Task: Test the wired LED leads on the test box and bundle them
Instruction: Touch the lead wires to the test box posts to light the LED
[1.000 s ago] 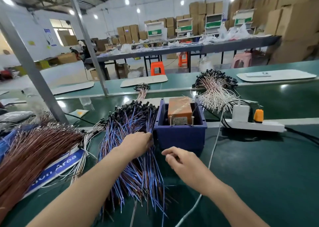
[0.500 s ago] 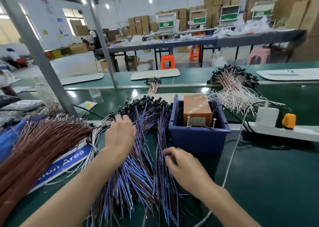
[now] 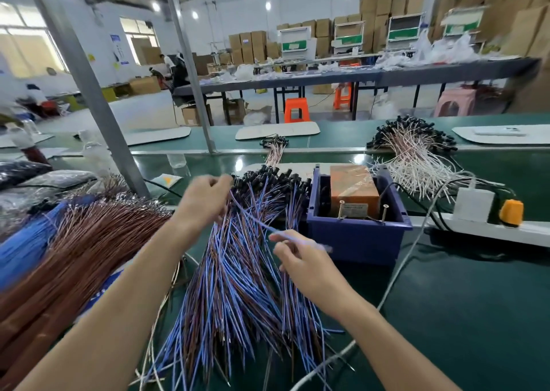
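Observation:
A large pile of blue and brown LED leads (image 3: pixel 235 286) with black heads lies on the green table in front of me. My left hand (image 3: pixel 205 200) is raised over the pile's far end and pinches the head end of one blue lead (image 3: pixel 253 219). That lead runs down to my right hand (image 3: pixel 300 259), whose fingers hold its wire end. Just right of the pile stands the blue test box (image 3: pixel 357 233), with an orange unit (image 3: pixel 352 186) and two metal contact posts inside.
A heap of brown leads (image 3: pixel 68 256) lies at the left. White leads with black heads (image 3: pixel 413 158) lie behind the box. A white power strip (image 3: pixel 488 227) with plugs sits to the right, its cable crossing the table. A metal post (image 3: pixel 89 93) rises behind the pile.
My left hand has lifted off the pile with one blue lead pulled up by its head. My right hand has risen and taken that lead's wire end. The view has tilted slightly.

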`<act>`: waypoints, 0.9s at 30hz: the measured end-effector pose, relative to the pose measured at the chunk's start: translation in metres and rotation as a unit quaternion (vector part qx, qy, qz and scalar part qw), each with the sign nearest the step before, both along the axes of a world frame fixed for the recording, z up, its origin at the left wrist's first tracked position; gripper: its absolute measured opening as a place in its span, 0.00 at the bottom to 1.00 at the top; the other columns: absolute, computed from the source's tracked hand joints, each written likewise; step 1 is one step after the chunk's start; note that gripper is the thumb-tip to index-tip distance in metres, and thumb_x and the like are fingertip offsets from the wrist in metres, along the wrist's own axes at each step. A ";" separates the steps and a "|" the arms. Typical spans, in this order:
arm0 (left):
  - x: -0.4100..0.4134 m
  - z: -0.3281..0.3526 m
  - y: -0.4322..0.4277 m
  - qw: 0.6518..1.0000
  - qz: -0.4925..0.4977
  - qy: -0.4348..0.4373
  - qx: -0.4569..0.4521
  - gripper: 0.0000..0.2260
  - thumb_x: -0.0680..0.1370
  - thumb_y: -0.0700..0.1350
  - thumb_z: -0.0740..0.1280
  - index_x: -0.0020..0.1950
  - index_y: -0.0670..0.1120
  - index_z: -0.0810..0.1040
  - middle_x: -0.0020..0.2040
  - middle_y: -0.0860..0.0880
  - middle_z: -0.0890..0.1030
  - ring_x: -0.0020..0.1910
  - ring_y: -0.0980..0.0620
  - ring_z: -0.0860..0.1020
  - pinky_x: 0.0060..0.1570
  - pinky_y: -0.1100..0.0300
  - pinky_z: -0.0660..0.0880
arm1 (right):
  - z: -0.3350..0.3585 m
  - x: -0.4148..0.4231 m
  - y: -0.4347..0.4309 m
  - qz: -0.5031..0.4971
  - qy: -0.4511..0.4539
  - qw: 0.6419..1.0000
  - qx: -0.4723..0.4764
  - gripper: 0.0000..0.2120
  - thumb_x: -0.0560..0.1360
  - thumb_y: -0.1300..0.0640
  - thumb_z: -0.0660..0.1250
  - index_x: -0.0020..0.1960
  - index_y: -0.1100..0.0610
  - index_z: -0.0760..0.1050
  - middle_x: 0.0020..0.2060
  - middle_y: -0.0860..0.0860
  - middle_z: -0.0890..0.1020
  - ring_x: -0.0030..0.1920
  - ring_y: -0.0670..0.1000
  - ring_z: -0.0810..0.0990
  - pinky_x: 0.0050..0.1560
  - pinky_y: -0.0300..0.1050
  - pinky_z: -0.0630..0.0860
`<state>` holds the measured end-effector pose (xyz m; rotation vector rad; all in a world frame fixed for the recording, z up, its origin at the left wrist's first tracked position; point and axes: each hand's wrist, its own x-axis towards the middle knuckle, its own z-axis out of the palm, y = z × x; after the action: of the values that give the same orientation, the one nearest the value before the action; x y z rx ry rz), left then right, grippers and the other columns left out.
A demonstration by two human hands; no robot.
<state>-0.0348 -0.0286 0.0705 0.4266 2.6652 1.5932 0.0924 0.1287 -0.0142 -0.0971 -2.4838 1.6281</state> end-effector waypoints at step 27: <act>0.054 0.107 0.065 0.964 -0.236 0.095 0.076 0.09 0.84 0.46 0.61 0.56 0.45 0.79 0.45 0.48 0.84 0.37 0.55 0.81 0.36 0.67 0.77 | 0.158 0.029 0.053 -0.167 0.445 0.799 0.369 0.27 0.76 0.76 0.65 0.74 0.65 0.69 0.60 0.61 0.83 0.57 0.54 0.83 0.62 0.52 0.79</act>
<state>0.0187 0.0359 0.1778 1.1708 2.3086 1.6642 0.1215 0.1815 0.1433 0.2581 -1.9561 0.3071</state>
